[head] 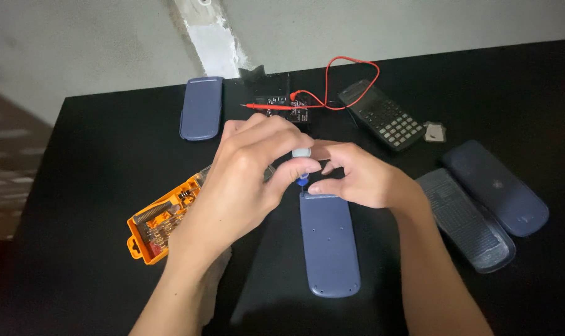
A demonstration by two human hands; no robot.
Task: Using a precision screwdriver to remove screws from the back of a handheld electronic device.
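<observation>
Fingers [298,167] of the left hand [248,165] curl shut around a small screwdriver [302,163] with a pale cap and blue shaft, holding it upright. Its tip meets the far edge of a blue-grey calculator back [329,242] lying face down on the black table [96,155], near the middle of the scene. The right hand [357,177] sits just right of the tool, thumb and forefinger pinched close at the shaft just above that far edge; whether they actually grip it I cannot tell.

To the left, touching the left forearm, lies an open orange bit case [155,227] with metal bits inside. Farther off on the left rests another blue-grey cover [201,107]. Behind the hands sits a dark circuit board [288,107] with a red probe and looping red wire [351,68]. A dark calculator [382,115] with its keys facing up lies to the far right, a small grey piece [435,132] beside it. Two more dark shells [466,221] [497,186] lie side by side at the right.
</observation>
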